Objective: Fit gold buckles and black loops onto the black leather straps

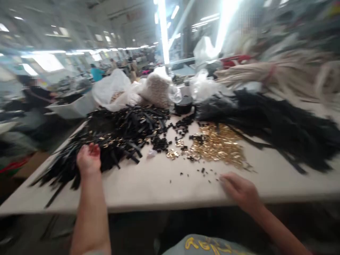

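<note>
My left hand [89,157] is at the near edge of a heap of black straps [127,124] with gold-coloured pieces among them. Its fingers are loosely curled and apart, and I see nothing held in them. Low over the table's front part, my right hand [239,187] has its fingers pressed together, the tips beside small black bits [203,170]. Whatever it may hold is too blurred to make out. Beyond it lies a spread of flat gold-coloured metal pieces [220,145]. Small black pieces [159,143] lie between that spread and the strap heap.
A bundle of long black strips [278,124] covers the table's right side, with beige strips [265,74] behind. White plastic bags [156,86] and a dark round container [183,102] stand at the back. The pale table [148,191] ends just before me. People work farther off.
</note>
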Tool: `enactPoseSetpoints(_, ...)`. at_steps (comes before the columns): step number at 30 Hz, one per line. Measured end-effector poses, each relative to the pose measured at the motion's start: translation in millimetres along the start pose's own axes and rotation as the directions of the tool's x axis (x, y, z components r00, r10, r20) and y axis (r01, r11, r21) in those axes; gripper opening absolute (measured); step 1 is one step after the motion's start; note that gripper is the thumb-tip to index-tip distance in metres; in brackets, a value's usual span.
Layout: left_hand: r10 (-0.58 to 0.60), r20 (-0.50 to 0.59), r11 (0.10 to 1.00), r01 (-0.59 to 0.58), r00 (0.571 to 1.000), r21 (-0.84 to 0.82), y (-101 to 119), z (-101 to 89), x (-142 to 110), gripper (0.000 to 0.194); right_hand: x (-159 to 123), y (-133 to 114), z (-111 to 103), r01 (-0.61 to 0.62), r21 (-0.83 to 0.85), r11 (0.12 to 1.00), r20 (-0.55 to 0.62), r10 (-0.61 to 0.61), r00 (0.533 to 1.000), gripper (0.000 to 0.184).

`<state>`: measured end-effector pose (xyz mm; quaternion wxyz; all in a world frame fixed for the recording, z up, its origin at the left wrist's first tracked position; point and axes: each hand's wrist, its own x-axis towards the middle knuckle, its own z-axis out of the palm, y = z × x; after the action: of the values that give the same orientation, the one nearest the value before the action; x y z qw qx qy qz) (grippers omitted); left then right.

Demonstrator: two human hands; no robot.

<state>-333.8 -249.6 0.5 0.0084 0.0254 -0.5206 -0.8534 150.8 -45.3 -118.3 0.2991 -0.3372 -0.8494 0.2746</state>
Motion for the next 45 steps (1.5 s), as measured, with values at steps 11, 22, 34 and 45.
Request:
enactPoseSetpoints(11,-0.274,0.605,0.959,0.26,0.748,0.113,-99.6,76.2,-184.3,0.036,18.6,8.2,-20.8,0.022,0.072,0.997,-0.061,-0.017,0.998,0.014)
enactPoseSetpoints(22,-0.566,0.705,0.824,0.325,0.427,0.464,-137.0,21.4,-303.6,0.043,116.2,99.2,-73.7,-0.356,-0.525,0.774,-0.255,0.255,0.932,0.024)
enactPoseSetpoints(34,-0.627,0.554,0.768,0.317,0.547,0.557,-115.0,-33.9,-291.2,0.052,66.7,60.0,-66.2,-0.253,-0.07,0.965,-0.229,0.231,0.946,0.026)
enactPoseSetpoints(45,-0.504,0.711,0.857,0.181,0.491,0.482,-94.5,-17.5,-290.7,0.054,-53.2,-30.3,-17.4,-0.371,0.535,0.759,0.408,0.152,0.9,0.024)
